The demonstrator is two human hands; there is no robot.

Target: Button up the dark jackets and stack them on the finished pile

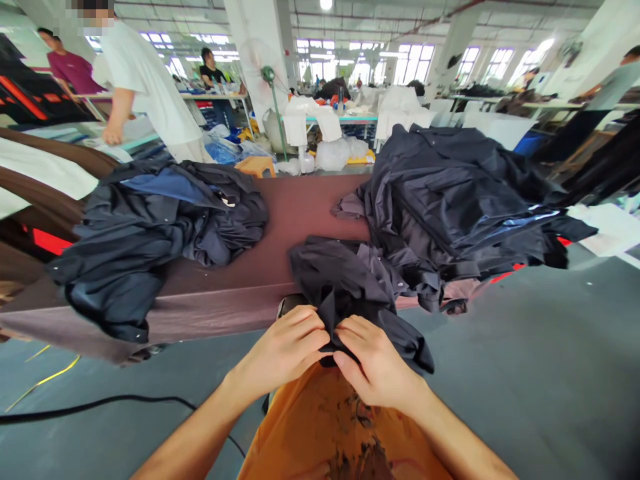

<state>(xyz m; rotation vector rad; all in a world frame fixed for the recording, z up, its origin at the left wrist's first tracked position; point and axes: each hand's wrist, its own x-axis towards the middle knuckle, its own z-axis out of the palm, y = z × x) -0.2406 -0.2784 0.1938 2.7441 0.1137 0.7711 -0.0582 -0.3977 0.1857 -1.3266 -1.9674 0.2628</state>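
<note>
A dark garment (350,270) with snap buttons hangs over the near table edge, its lower part gathered in front of my body. My left hand (300,339) is closed on a fold of it, fingers curled over the cloth. Close beside it, my right hand (369,357) pinches the same garment, thumb below and fingers on top. The fingertips of both hands nearly meet, and the cloth between them is partly hidden. What kind of garment it is, I cannot tell for sure.
The table (310,200) has a brown cover. On it lie a dark garment pile (185,213) at left and a larger pile (450,193) at right. A person in a white shirt (145,80) stands beyond the left pile. A black cable (125,399) crosses the floor.
</note>
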